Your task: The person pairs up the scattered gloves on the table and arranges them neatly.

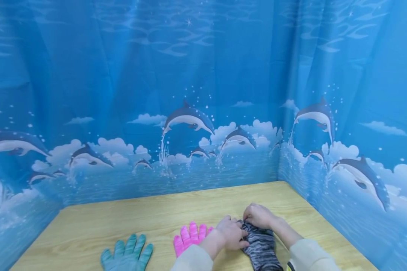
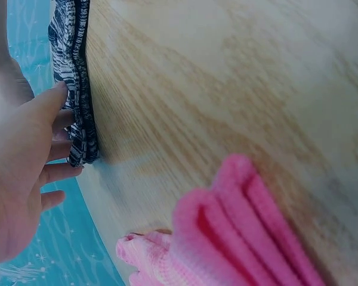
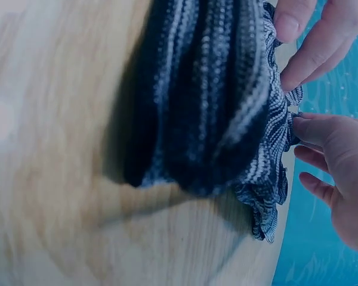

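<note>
A black-and-grey striped knit glove [image 1: 260, 244] lies on the table, its cuff towards me and its finger end away. My right hand [image 1: 259, 216] pinches the far edge of it between thumb and fingers; the right wrist view shows this pinching hand [image 3: 340, 161] at the edge of the knit. From the left side, my left hand [image 1: 228, 233] rests on the same glove with fairly straight fingers. In the left wrist view the left thumb and fingertips touch the glove [image 2: 77, 89], and the glove partly hides some fingers.
A pink glove [image 1: 191, 238] lies just left of my left forearm, partly covered by it. Further left is a teal glove [image 1: 127, 254], fingers spread away from me. The wood-grain table [image 1: 139, 210] is bordered by a blue dolphin-print curtain [image 1: 196, 162] at its back and sides.
</note>
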`<state>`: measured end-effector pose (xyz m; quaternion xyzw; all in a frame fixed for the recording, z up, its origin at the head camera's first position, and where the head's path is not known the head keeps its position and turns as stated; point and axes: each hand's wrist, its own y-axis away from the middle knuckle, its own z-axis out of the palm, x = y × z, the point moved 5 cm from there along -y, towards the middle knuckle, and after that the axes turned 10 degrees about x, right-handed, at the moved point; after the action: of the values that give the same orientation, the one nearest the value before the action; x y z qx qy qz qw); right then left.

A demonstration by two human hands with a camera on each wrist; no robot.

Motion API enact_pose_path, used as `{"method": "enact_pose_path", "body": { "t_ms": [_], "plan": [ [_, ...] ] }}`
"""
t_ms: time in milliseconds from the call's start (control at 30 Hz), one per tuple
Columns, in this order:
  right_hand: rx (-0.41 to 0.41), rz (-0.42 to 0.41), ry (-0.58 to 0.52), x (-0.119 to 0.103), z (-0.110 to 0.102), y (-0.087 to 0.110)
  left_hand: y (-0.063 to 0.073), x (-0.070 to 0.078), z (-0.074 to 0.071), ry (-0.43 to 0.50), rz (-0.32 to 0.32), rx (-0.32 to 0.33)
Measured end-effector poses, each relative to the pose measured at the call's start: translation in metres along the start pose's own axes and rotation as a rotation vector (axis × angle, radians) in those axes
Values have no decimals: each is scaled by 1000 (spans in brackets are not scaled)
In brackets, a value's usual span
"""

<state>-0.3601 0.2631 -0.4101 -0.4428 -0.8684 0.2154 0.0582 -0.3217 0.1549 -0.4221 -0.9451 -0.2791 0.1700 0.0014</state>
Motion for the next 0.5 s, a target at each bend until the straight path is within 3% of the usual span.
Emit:
{"method": "enact_pose_path", "body": {
  "t_ms": [267, 500],
  "plan": [
    [69, 47, 98, 6, -1, 1, 3, -1, -1, -31, -10, 14],
    [53, 70, 183, 7, 2, 3, 3, -1, 0, -40, -10, 15]
  ]
}}
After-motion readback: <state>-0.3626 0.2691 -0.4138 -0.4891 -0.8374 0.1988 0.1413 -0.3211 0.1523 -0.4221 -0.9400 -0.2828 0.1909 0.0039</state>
